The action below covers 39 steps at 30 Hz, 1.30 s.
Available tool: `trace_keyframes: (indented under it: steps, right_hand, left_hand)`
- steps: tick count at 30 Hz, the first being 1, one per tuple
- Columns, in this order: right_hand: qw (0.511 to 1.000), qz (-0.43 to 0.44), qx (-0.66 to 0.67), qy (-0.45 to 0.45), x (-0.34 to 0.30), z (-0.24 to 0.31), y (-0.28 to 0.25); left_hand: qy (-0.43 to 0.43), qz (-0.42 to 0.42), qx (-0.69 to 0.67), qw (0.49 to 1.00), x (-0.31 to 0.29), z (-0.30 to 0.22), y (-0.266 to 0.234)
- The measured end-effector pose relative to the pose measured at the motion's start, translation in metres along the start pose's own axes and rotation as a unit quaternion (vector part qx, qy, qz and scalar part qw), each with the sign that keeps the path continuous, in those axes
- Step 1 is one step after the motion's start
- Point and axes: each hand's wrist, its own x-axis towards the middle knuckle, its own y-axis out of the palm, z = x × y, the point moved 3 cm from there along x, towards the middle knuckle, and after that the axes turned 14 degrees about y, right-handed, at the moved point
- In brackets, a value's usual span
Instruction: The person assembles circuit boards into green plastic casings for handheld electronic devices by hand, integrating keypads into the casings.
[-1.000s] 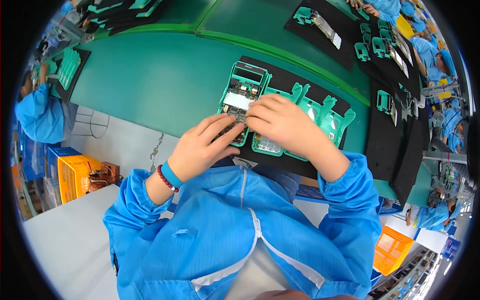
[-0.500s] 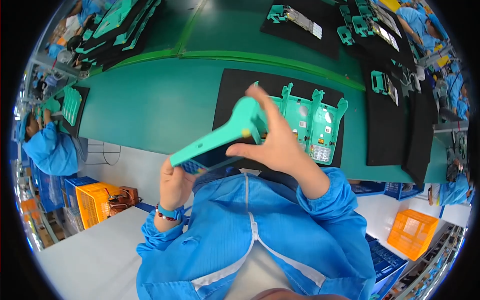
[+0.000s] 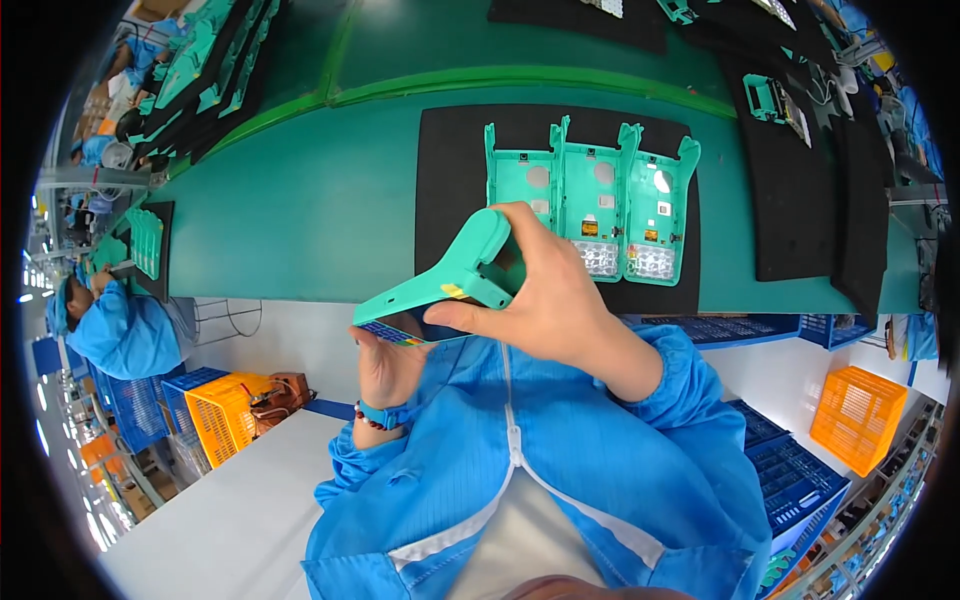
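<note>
A green handheld payment terminal (image 3: 430,282) is tilted in front of my chest, its coloured keypad (image 3: 388,333) facing down toward me. My left hand (image 3: 388,372) grips the keypad end, its fingers partly hidden behind the terminal. Around the thick, rounded end is my right hand (image 3: 560,290), thumb on the near edge and fingers over the top. Beyond it, three open green housing shells (image 3: 605,205) lie side by side on a black mat (image 3: 450,165). Silvery bubbled pads sit at the near end of two of them; the left one is partly covered by my hand.
The green bench (image 3: 290,220) has a raised green strip (image 3: 520,75) behind. More black mats with parts (image 3: 775,180) lie at right. A co-worker (image 3: 125,320) works at left. Orange crates (image 3: 858,420) and blue crates (image 3: 790,470) stand below the bench, with a grey tabletop (image 3: 220,500) at lower left.
The terminal has turned slightly and come closer to my body. My right hand has closed around its thick end, where it was blurred and spread before. The view has shifted.
</note>
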Motion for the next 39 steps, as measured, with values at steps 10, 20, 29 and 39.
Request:
trace_keyframes:
  steps: [10, 20, 29, 39]
  right_hand:
    - [0.983, 0.105, 0.150, 0.001, -0.011, -0.023, -0.005]
    - [0.966, 0.142, 0.215, -0.012, -0.007, -0.022, -0.015]
    - [0.996, -0.037, -0.062, -0.044, -0.035, 0.002, -0.007]
    - [0.989, -0.092, -0.066, -0.095, -0.044, 0.006, -0.003]
  left_hand:
    - [0.056, 0.044, 0.039, 0.997, -0.007, -0.016, 0.000]
    - [-0.060, -0.018, -0.045, 0.997, -0.005, -0.002, 0.002]
    - [-0.106, -0.038, -0.258, 0.960, -0.009, 0.023, 0.012]
    - [-0.101, -0.064, -0.175, 0.977, -0.014, 0.026, 0.002]
